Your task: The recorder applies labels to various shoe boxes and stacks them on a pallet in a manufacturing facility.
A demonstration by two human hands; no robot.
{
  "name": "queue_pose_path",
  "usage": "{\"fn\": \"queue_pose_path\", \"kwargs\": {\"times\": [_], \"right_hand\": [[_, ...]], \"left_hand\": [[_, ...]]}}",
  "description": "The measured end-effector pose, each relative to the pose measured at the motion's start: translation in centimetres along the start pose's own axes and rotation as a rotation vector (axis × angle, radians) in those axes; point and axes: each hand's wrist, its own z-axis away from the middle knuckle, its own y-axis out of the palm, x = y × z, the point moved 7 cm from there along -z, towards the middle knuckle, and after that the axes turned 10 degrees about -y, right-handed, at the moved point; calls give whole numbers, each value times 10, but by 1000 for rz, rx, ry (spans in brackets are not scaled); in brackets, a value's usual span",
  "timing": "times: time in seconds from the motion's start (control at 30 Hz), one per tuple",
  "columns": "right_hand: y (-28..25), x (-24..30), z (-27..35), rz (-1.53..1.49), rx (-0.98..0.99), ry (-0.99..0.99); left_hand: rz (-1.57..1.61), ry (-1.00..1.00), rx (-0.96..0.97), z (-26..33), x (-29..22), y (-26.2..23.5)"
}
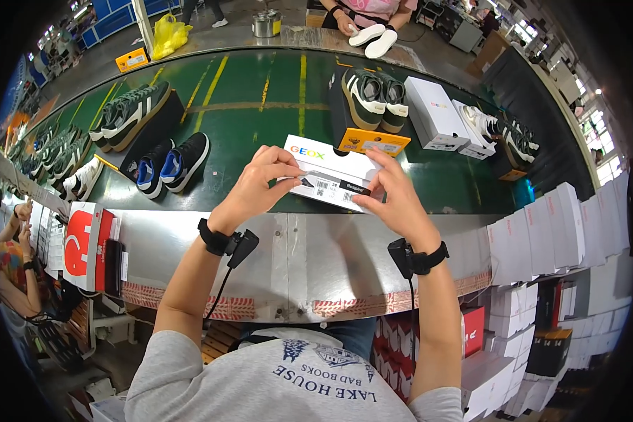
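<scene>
far left, another person's arm (29,285) shows at the rim, partly cut off. rows of dark green sneakers (53,155) crowd that end of the green work surface (250,126); a red-and-white shoebox (84,243) stands upright at the left end of the steel ledge (169,253). inward: striped green sneakers (130,116) up on a dark shoebox, then a pair of black sneakers (186,165) with blue lining, just left of the working spot. yellow plastic bag (170,39) and small orange box (131,60) at the far edge, well apart. left hand (264,179): thumb and index tips nearly together at the left part of the label face; can't tell if they pinch something thin there. metal pot (266,25) stands beyond the far edge. white shoebox (327,165), the one being handled, sits on the green near the ledge, label face toward the wearer. dark orange-ended shoebox (373,141) is right behind it, blocking the back right side, with another striped pair (366,95) on top. right hand (397,186): thumb and fingers spread around the right end, touching; can't tell how firmly. further right: closed white shoebox (436,112), more sneakers (513,137), then stacked white shoeboxes (541,228) by the ledge.
</scene>
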Motion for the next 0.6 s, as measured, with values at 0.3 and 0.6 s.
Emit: {"fn": "queue_pose_path", "kwargs": {"times": [0.3,0.6], "right_hand": [[3,-20,12,-130,-212,46],[28,-30,21,-274,-445,134]], "left_hand": [[-403,250,-209,10,-48,33],[-595,422,76,41,-67,103]]}}
